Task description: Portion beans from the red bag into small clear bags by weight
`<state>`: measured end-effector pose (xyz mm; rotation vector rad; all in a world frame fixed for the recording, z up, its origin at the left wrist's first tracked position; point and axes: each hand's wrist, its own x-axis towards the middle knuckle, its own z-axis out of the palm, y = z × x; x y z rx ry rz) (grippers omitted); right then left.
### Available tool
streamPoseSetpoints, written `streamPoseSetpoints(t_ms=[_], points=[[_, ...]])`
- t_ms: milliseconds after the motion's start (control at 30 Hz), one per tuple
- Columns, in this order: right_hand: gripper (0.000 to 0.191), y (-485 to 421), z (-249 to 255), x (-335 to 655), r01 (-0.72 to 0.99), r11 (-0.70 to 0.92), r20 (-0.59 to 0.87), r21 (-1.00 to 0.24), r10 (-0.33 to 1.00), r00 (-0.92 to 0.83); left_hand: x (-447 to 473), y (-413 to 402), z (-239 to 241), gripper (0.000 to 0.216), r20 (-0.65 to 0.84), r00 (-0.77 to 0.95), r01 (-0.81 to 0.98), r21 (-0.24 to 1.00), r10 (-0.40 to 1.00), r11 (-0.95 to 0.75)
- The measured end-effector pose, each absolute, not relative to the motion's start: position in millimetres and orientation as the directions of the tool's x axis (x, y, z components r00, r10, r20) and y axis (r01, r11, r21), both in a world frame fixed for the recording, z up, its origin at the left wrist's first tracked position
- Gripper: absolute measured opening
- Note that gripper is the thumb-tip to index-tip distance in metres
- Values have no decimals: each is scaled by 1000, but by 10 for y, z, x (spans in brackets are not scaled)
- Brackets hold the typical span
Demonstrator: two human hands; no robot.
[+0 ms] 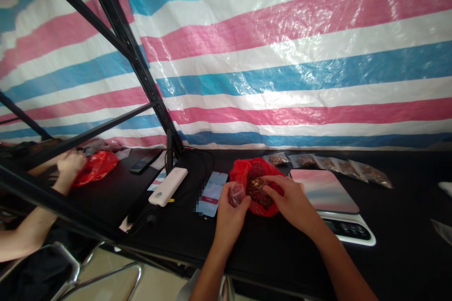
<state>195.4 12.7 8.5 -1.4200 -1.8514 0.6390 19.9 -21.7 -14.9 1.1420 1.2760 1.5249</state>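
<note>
The striped tarpaulin (300, 75) was woven plastic with a glossy, crinkled sheen, and the frame (136, 63) before it was matt black metal. The red bag (268, 211) was thin, shiny plastic, the small pouch (236, 194) clear plastic, the worktop (406, 207) matt black, and the scale's top plate (325, 190) smooth and glossy.

A digital scale (339, 202) sits on the black desk (406, 207). Small sealed clear packets (328, 163) lie in a row behind the scale; a smartphone (212, 194) and white power bank (168, 186) lie to its left, beneath a striped tarpaulin (282, 66).
</note>
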Motion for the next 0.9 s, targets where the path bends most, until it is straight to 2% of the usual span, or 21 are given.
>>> streamPoseSetpoints(t_ms=[100,200,333,433,567,900], points=[[34,105,159,1998,414,288,218,-864,954,-207,161,-221,-155,23,160,-257,81,986,953,-144],[36,56,214,1975,314,277,201,-908,946,-253,157,-238,-172,21,283,-261,266,940,923,-213],[33,3,218,1889,358,337,215,-871,916,-338,174,-274,-200,19,428,-181,468,829,885,-306],[31,-18,194,1834,399,396,233,-827,887,-399,177,-283,-238,24,436,-115,529,787,892,-317],[33,-30,178,1788,404,420,237,-813,872,-429,180,-269,-312,29,464,-121,591,744,878,-311],[33,-30,182,1793,399,429,237,-811,863,-446,169,-291,-323,10,397,-110,715,668,911,-205]])
